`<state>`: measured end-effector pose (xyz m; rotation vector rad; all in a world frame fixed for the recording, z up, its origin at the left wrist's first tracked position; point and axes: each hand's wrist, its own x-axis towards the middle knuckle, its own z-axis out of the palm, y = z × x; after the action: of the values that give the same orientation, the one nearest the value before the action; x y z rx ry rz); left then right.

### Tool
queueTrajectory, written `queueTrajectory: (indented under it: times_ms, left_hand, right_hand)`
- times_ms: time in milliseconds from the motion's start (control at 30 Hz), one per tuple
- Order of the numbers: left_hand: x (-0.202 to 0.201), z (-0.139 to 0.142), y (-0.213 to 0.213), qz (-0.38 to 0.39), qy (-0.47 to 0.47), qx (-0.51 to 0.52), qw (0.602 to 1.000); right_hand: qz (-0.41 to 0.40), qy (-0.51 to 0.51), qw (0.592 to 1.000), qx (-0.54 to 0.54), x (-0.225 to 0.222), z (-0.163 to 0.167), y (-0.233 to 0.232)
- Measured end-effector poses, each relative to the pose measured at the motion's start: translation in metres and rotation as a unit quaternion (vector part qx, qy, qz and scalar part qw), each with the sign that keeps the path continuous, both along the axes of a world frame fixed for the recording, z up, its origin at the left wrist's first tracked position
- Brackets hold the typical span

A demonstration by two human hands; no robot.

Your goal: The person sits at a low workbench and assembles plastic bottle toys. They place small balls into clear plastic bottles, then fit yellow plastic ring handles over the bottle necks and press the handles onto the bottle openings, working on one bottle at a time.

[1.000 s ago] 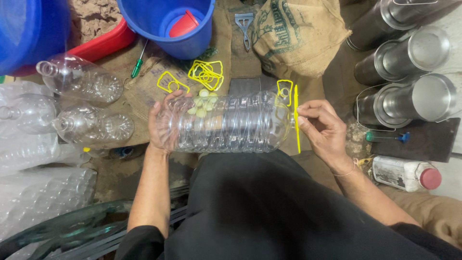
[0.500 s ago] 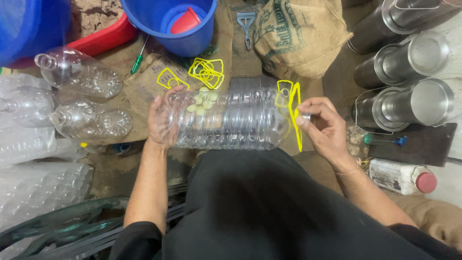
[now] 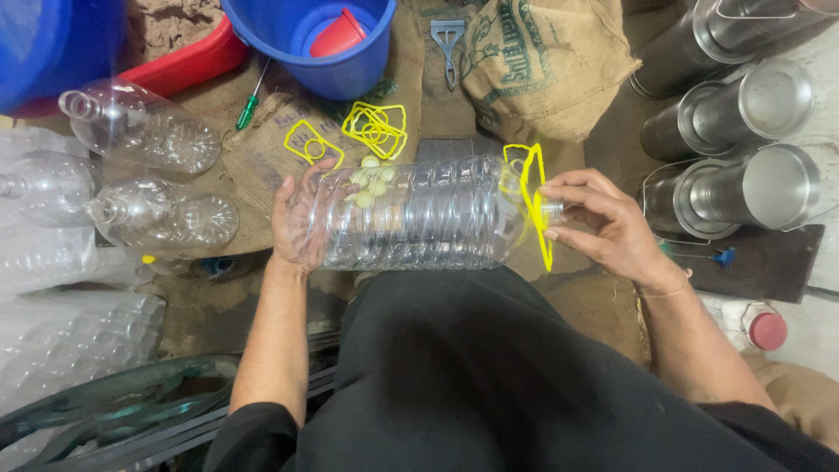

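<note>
Bottle work sits midway here: the large clear plastic bottle (image 3: 419,212) lies on its side across the person's lap, base cupped by the left hand (image 3: 301,218), whose spread fingers press against the bottom. At the neck end the right hand (image 3: 599,223) pinches the mouth between thumb and fingertips, with a yellow plastic carry handle (image 3: 535,205) ringed around the neck and standing roughly upright; whether it is fully seated I cannot tell. Judging by the loose yellow handles (image 3: 376,129) on the sacking beyond and the bare bottles (image 3: 144,131) heaped at the left, several more remain unfitted. Against the frames a second and half a second back, the handle has swung from a thin edge-on line to a broader loop at the neck, while the bottle stays put.
</note>
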<state>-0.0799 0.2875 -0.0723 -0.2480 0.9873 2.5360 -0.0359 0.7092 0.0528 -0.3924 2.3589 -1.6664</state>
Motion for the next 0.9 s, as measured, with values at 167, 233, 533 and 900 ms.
queueTrajectory:
  times_ms: [167,233,533,900]
  left_hand:
    - [-0.001,0.003,0.001,-0.001,0.004,0.009,1.0]
    - [-0.002,0.004,0.002,-0.004,0.008,0.001,1.0]
    - [-0.002,0.009,0.003,-0.006,0.022,-0.03,0.999]
    - [-0.009,0.005,0.001,-0.03,0.022,-0.035,0.999]
  right_hand:
    - [0.024,0.054,0.998,0.022,-0.003,-0.002,0.003]
    - [0.024,0.052,0.998,0.035,-0.003,-0.002,0.005]
    - [0.043,0.087,0.993,0.061,-0.005,-0.008,0.008]
    - [0.053,0.087,0.99,0.099,-0.005,-0.005,0.009]
